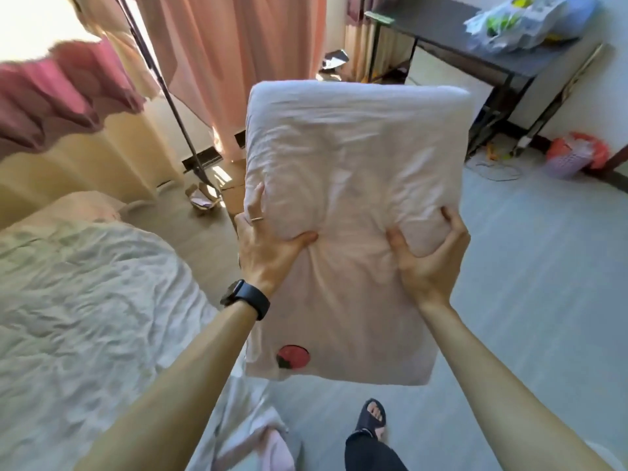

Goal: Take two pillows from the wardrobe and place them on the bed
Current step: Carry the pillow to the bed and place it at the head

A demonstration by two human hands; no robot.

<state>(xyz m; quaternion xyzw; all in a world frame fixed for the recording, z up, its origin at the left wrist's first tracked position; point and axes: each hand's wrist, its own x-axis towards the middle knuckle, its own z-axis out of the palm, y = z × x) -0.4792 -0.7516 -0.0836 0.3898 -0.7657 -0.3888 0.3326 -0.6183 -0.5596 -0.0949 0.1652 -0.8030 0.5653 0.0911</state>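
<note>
A pale pink pillow (353, 158) with a red strawberry patch near its lower left corner is held up in the air in front of me. My left hand (268, 246), with a ring and a black wrist watch, grips its left side. My right hand (428, 256) pinches the fabric on its right side. The bed (85, 300) with a wrinkled pale sheet lies to the left, below the pillow's level. No wardrobe shows in this view.
A black desk (475, 45) with plastic bags stands at the back right. A small basket (567, 158) sits on the floor by the wall. Peach curtains (238, 62) hang behind, with a dark pole (170, 107) and cardboard boxes (207, 198) near the bed's far end.
</note>
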